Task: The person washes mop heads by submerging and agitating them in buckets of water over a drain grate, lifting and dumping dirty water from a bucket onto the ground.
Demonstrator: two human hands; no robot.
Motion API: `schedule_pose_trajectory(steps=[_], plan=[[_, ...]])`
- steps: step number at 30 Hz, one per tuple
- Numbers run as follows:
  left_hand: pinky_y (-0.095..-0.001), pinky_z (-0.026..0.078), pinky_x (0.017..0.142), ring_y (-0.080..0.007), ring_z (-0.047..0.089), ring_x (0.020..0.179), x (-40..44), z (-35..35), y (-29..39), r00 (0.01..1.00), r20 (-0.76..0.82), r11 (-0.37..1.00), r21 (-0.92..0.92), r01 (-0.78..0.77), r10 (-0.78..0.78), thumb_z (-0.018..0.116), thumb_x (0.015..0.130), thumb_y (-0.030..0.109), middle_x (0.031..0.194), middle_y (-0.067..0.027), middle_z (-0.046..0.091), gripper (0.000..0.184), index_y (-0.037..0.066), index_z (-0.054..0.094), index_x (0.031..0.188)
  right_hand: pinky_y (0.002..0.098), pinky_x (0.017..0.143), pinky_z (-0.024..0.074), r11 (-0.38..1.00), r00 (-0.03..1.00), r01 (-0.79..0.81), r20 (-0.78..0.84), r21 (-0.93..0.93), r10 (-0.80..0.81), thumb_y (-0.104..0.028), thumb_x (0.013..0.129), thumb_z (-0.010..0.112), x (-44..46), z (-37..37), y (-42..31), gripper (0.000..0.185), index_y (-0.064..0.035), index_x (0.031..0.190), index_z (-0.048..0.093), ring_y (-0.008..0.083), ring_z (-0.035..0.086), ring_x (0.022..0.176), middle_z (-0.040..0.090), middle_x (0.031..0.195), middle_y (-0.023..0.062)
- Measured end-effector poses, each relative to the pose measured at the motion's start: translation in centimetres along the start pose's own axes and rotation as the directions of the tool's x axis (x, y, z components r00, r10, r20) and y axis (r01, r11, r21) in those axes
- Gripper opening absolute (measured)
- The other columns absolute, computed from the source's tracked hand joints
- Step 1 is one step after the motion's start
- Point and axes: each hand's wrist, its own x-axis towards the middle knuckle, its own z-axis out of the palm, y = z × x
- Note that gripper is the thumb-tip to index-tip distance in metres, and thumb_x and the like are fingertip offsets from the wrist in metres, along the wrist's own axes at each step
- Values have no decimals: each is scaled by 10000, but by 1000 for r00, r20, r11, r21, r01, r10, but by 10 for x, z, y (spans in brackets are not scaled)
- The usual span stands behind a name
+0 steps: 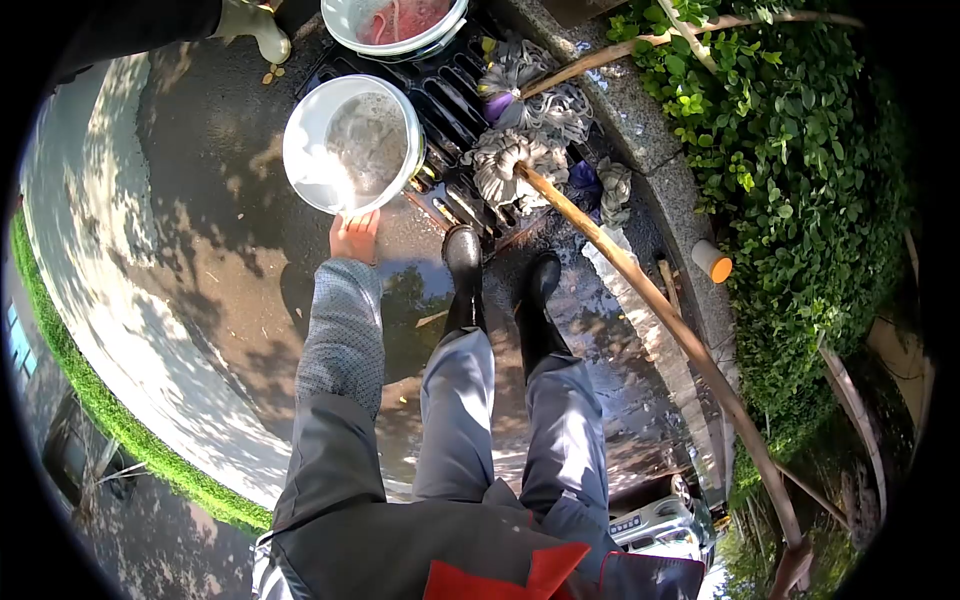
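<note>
My left hand (355, 238) reaches forward to the near rim of a white bucket (302, 140), its fingers hooked at the edge. Murky greyish water (368, 143) shows inside. My right hand is out of view. Right of the bucket, a rag mop head (508, 165) lies bunched on a black drain grate (452, 100). Its long wooden handle (640, 275) slants toward the lower right. Behind it is a second grey mop head (525, 75) with a purple part and its own wooden handle (610, 52).
Another white bucket (440, 38) with reddish contents stands at the top. A stone curb (690, 210) and leafy hedge (800, 190) run along the right. An orange-ended cylinder (712, 262) lies by the curb. Another person's boot (262, 30) is at upper left. Wet pavement surrounds my black boots (463, 265).
</note>
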Motion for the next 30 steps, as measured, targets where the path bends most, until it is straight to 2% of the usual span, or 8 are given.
schedule_pose_trajectory(steps=[2, 5, 7, 10, 14, 16, 22, 30], plan=[[-428, 485, 945, -288, 606, 1031, -18, 34, 25, 994, -78, 996, 39, -76, 79, 583, 887, 181, 1025, -146, 636, 239, -8, 563, 1030, 428, 793, 505, 999, 995, 26, -100, 19, -24, -279, 817, 623, 8, 41, 27, 511, -109, 1284, 505, 318, 632, 918, 621, 1088, 190], [-423, 509, 890, -279, 625, 965, -10, 50, 63, 996, -6, 978, 188, -89, 91, 625, 891, 237, 966, -122, 639, 263, 14, 577, 1023, 435, 821, 484, 998, 978, 52, -203, 36, -44, -160, 804, 629, 19, 108, 64, 477, -62, 1252, 494, 323, 599, 959, 601, 1089, 174], [-408, 534, 813, -260, 627, 897, -8, 65, 81, 993, -111, 923, 386, -4, 50, 655, 880, 297, 949, -119, 627, 318, 32, 588, 1042, 440, 839, 471, 998, 967, 48, -250, 32, -38, -80, 796, 633, 27, 123, 63, 461, -31, 1230, 486, 326, 577, 986, 588, 1089, 163], [-352, 566, 692, -252, 622, 885, -20, 101, 92, 929, -334, 724, 679, 122, 157, 695, 844, 313, 968, -139, 625, 374, 7, 610, 1041, 435, 836, 473, 993, 953, 115, -286, 40, -99, -75, 806, 607, 17, 147, 65, 425, -7, 1213, 506, 336, 589, 951, 600, 1068, 173], [-340, 585, 676, -259, 624, 967, -15, 111, 87, 902, -370, 472, 851, 232, 224, 719, 797, 350, 1095, -164, 626, 519, -2, 593, 1155, 439, 845, 471, 994, 982, 30, -189, 103, -10, -62, 814, 586, 7, 153, 50, 343, 13, 1148, 552, 347, 597, 921, 621, 1004, 174], [-352, 574, 736, -259, 622, 1000, -16, 130, 74, 881, -404, 213, 909, 358, 246, 733, 770, 385, 1134, -141, 626, 552, 33, 597, 1174, 439, 846, 470, 995, 984, 35, -177, 98, -17, -61, 815, 584, -1, 154, 48, 340, 13, 1146, 553, 346, 597, 922, 621, 1001, 174], [-361, 541, 820, -260, 617, 1038, 2, 143, 56, 883, -358, -403, 791, 460, 305, 764, 707, 437, 1165, -129, 623, 630, 60, 601, 1185, 439, 849, 470, 996, 990, 33, -142, 86, -20, -58, 816, 580, -16, 152, 42, 332, 13, 1140, 557, 346, 598, 925, 622, 995, 174], [-366, 497, 905, -264, 609, 1072, 17, 52, 110, 858, -379, -704, 499, 505, 347, 802, 627, 495, 1185, -128, 620, 727, 77, 604, 1189, 438, 853, 470, 997, 989, 40, -143, 67, -30, -53, 818, 574, -12, 144, 35, 321, 13, 1132, 562, 345, 598, 929, 623, 987, 174]])
